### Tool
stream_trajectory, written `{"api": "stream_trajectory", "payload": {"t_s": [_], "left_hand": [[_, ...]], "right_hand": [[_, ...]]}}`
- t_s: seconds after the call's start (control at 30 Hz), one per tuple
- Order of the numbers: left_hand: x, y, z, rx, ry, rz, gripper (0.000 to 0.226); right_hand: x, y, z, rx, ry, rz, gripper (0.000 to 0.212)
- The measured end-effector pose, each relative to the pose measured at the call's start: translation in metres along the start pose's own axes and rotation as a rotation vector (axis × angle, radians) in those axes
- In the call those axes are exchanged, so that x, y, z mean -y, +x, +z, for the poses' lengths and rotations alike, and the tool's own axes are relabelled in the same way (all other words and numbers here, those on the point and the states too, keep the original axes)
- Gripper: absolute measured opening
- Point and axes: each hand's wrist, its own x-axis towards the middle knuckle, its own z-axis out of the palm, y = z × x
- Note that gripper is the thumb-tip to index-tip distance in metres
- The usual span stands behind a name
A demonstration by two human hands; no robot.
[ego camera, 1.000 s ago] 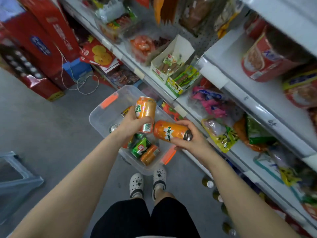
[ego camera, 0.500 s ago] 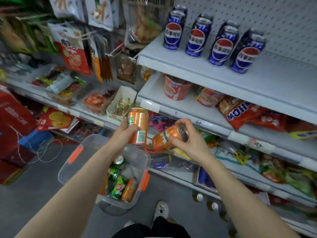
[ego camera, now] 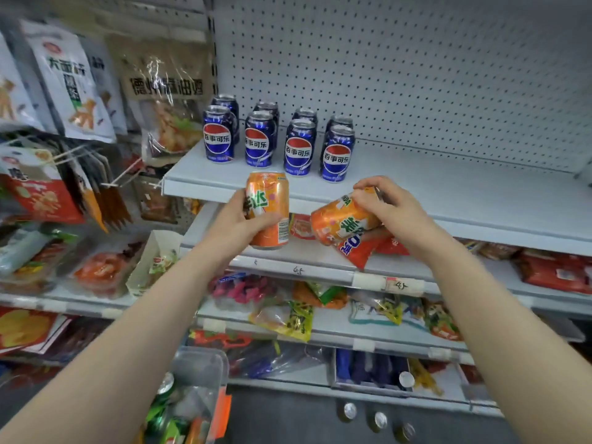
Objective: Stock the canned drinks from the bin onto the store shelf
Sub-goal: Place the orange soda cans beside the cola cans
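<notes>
1. At the far left, snack packets [ego camera: 67, 81] hang on pegs beside the shelving.
2. At the bottom, left of centre, a clear plastic bin [ego camera: 200, 355] with an orange latch holds green and orange cans.
3. The left hand [ego camera: 237, 225] wraps its fingers and thumb round the lower half of an upright orange can [ego camera: 270, 200]. The can is held in the air, level with the front edge of the top shelf [ego camera: 448, 187].
4. At the left end of that shelf, blue cola cans [ego camera: 298, 152] stand upright in four front-and-back pairs.
5. The right hand [ego camera: 390, 206] curls over the top end of a tilted orange can [ego camera: 339, 225], its base pointing down and left. It is near the upright can but apart from it.
</notes>
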Motion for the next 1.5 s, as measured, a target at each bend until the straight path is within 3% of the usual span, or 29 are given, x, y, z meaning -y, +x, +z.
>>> {"api": "stream_trajectory", "payload": {"t_s": [0.13, 0.2, 0.5, 1.2, 1.33, 1.43, 1.5], "left_hand": [[-0.027, 0.029, 0.028, 0.013, -0.017, 0.02, 0.067], [-0.038, 0.043, 0.046, 0.01, -0.037, 0.047, 0.061], [-0.056, 0.093, 0.104, -0.083, 0.047, 0.159, 0.056], [-0.045, 0.119, 0.13, -0.227, 0.103, 0.131, 0.076], [-0.042, 0.114, 0.134, -0.202, 0.107, 0.131, 0.077], [-0.04, 0.11, 0.14, -0.172, 0.116, 0.132, 0.081], [-0.039, 0.109, 0.148, -0.155, 0.12, 0.141, 0.081]], "right_hand": [[0.003, 0.027, -0.047, 0.05, -0.003, -0.003, 0.059], [0.004, 0.042, -0.066, 0.015, -0.028, -0.009, 0.065], [-0.007, 0.122, -0.116, -0.177, -0.517, -0.078, 0.063], [-0.039, 0.257, -0.107, -0.111, -0.701, -0.185, 0.068], [-0.039, 0.248, -0.107, -0.164, -0.874, -0.27, 0.064], [-0.027, 0.212, -0.102, -0.236, -0.688, -0.472, 0.046], [-0.015, 0.177, -0.095, -0.101, -0.461, -0.45, 0.04]]}}
